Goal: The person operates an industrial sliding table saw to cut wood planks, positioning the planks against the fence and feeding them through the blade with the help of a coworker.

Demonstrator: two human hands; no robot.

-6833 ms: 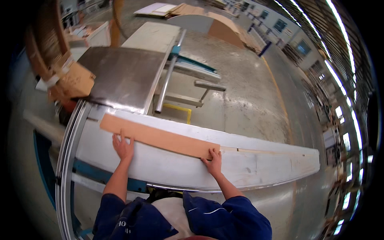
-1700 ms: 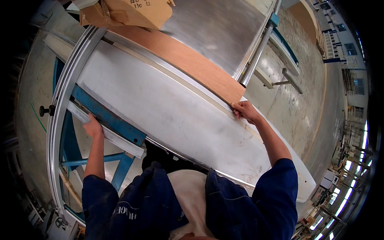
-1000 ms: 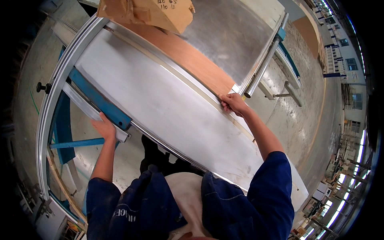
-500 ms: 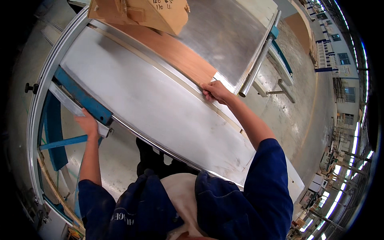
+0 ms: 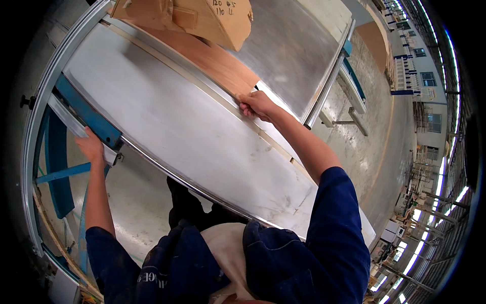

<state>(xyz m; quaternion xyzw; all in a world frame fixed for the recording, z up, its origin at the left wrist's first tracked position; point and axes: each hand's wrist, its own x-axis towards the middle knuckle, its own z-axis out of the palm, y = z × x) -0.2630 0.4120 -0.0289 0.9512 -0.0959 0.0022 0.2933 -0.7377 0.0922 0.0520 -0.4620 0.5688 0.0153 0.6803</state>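
Lge pale table (image 5: 167, 106) fills the middle, long axis running upper L to lower R. Steel top (image 5: 293, 55) just beyond its far edge. Curved alum. rail (image 5: 31, 147) at the L side. Board (image 5: 217, 65), orange-brown, flat, lies along the seam betw. table & steel top; can't tell exactly which surface bears it. Its far L part goes out of sight behind the card (image 5: 225, 28); can't tell if the two touch.

Key relation: board extends up & L from the R hand, long axis approx. parallel to table's far edge, near R end at that hand. R hand's clearly nearer; L hand's well apart, across the table's width on the near L side.

Tube (image 5: 326, 83), round, slopes along the steel top's R side, clear of the board. Blue beam (image 5: 85, 109) at table's near L edge; silver bar (image 5: 66, 115) just beside it.

R hand (image 5: 258, 105): narrow, curled, pinching board's near corner; fingertips partly hidden. L hand (image 5: 91, 144): closed round the bar near its lower end, thumb on top, fingers' undersides hidden.
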